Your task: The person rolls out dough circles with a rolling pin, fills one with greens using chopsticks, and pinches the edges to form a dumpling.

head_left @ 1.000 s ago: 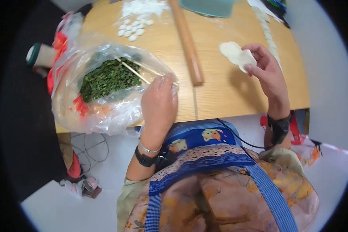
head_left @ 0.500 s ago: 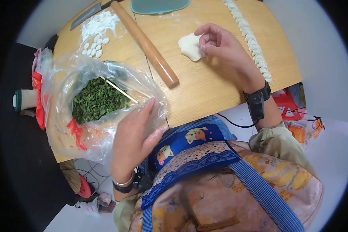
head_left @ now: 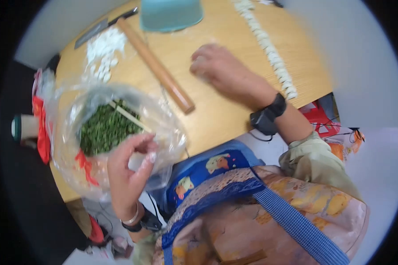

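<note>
My left hand [head_left: 130, 165] is over the near side of a clear plastic bag [head_left: 172, 132]. Its thumb stands apart from its bent fingers, and I see nothing in its grasp. A pair of chopsticks [head_left: 130, 116] rests on chopped green filling [head_left: 106, 129] in the bag, ends close to those fingertips. My right hand [head_left: 223, 73] is low over the table, fingers curled downward and slightly blurred. It covers the spot of the flat dough wrapper, so the wrapper is hidden, and whatever the fingers hold cannot be made out.
A rolling pin [head_left: 157, 66] lies between the hands. Beyond the bag are small dough pieces [head_left: 105, 70], flour [head_left: 105, 43] and a knife [head_left: 91, 33]. A teal basin [head_left: 171, 15] stands at the back. Folded dumplings [head_left: 269, 48] line the wooden table's [head_left: 309, 66] right side.
My right hand has moved left over the dough wrapper, which was visible before. My left hand has drawn its fingers in near the chopstick ends. The whole view has shifted.
</note>
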Motion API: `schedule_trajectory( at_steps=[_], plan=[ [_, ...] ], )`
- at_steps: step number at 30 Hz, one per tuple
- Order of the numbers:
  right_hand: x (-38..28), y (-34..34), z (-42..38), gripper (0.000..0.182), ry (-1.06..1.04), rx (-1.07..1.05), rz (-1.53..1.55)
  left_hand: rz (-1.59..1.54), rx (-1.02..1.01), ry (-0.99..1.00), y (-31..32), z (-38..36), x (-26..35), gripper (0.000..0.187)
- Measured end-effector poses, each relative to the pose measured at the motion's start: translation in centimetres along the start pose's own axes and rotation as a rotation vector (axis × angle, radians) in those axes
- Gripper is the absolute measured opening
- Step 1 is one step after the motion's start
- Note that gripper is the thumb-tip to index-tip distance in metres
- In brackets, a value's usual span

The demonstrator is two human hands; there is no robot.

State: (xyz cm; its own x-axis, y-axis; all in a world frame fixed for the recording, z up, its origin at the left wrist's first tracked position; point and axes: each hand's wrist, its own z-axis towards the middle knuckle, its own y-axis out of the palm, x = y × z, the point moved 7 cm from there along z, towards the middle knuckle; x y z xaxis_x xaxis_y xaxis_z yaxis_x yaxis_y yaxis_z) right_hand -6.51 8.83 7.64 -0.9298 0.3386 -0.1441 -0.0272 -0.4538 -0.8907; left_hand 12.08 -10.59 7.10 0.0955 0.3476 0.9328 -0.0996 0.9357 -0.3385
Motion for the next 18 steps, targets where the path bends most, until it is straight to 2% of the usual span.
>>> schedule_trajectory(
  at_steps=[6, 8, 10, 12, 15, 16, 18],
  plan=[
    [0.5, -1.4, -0.4, 0.008, 0.038, 0.091, 0.036, -0.045, 0.035, -0.043, 1.3, 0.0, -1.1, 0.032],
    [0.8, -1.7, -0.4, 0.011, 0.172, 0.046, 0.113, -0.053, 0.029, -0.072, 1.5, 0.0, -1.0, 0.030],
    [-0.5, -3.1, 0.1, 0.014, 0.168, 0.118, 0.133, -0.119, 0.032, -0.073, 1.8, 0.0, -1.2, 0.033],
    [-2.8, -3.4, 0.7, 0.014, 0.287, 0.170, 0.499, -0.184, 0.044, -0.076, 2.3, 0.4, -1.0, 0.037],
    [-8.2, -2.4, 2.4, 0.015, 0.144, 0.135, 0.691, -0.392, 0.122, 0.032, 2.5, 1.0, -0.3, 0.051],
    [-9.8, -2.1, 2.8, 0.015, 0.106, 0.108, 0.762, -0.376, 0.111, 0.040, 2.7, 0.9, -0.5, 0.051],
    [-11.6, -1.1, 3.2, 0.015, 0.097, 0.081, 0.784, -0.426, 0.236, 0.083, 2.1, 0.6, -0.8, 0.044]
  ],
)
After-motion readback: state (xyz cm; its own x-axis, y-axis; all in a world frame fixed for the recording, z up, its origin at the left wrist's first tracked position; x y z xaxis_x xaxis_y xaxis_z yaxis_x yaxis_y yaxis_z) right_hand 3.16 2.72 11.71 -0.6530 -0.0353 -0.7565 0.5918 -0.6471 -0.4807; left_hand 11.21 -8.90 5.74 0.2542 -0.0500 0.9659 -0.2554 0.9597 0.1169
